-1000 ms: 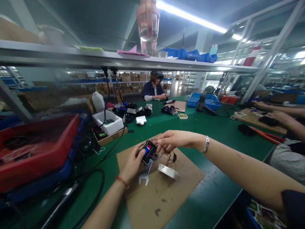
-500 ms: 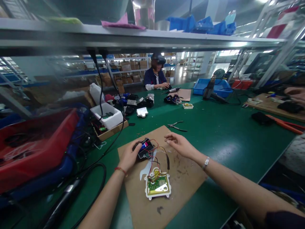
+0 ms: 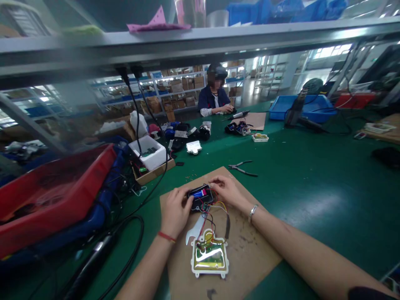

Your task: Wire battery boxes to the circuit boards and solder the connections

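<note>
My left hand (image 3: 175, 211) grips the black plastic housing (image 3: 196, 203); tugging could strain its thin red wires (image 3: 203, 227) (my right hand's (image 3: 229, 192) grip, I can't tell).

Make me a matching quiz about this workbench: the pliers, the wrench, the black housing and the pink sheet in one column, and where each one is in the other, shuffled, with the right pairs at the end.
Things:
1. Pliers
2. Wrench
3. Black housing
4. Pink sheet

Places:
A. Up on the metal shelf
B. Between the left hand and the right hand
C. Handles spread, on the bare green tabletop
D. Lying on the brown board

Right pairs: 1-C, 2-D, 3-B, 4-A
</note>
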A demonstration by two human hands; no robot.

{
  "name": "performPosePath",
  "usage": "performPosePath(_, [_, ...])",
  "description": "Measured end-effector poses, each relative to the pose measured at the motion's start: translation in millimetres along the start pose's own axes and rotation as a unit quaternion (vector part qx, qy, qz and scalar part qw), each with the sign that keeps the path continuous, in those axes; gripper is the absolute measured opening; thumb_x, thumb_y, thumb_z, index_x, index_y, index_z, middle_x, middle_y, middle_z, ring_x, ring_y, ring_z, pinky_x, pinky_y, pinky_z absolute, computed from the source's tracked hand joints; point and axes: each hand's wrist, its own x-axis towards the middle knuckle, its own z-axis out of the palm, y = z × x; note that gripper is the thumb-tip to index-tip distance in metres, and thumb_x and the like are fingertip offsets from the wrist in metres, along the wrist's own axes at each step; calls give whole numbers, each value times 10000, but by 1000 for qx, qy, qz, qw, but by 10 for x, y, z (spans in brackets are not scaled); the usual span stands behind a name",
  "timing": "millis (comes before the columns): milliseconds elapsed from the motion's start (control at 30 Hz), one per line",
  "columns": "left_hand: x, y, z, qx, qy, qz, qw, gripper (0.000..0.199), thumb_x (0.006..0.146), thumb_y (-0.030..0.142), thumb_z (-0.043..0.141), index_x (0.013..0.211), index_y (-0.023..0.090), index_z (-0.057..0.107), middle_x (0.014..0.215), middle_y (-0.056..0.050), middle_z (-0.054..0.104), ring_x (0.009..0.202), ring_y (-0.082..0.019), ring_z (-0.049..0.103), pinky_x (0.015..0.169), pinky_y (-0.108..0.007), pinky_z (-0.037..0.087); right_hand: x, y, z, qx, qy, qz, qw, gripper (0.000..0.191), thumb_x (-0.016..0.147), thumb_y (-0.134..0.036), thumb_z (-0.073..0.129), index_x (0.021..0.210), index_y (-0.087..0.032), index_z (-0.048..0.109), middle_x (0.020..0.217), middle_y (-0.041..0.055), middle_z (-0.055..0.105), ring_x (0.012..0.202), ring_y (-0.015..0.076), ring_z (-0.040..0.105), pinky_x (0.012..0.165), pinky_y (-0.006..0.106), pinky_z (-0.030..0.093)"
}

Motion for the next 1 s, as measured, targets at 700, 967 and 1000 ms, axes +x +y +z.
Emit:
performPosePath(700, [238,172,111,171,3,66,983,147,887,162,469,959,198,592,890,-53,571,861,-208,518,756,-310,438,75,199,184,43,39,-12,998,69,776,-248,607,789,-181,604,759,12,632,710,156,581,676,282,463])
performPosePath(967, [251,193,152,154,1,140,978,271,884,124,470,1063,250,628,1194,-98,535,1094,-259,493,862,-395,453,93,244,233,85,45,-3,995,95,761,-271,606,769,-184,570,714,-8,592,666,142,550,617,254,432])
performPosePath(1000, [251,187,161,153,-1,151,977,275,883,123,475,1067,253,633,1224,-103,525,1117,-265,487,879,-407,450,94,239,235,88,45,-2,995,101,759,-276,607,767,-185,565,702,-13,584,654,140,544,606,251,425])
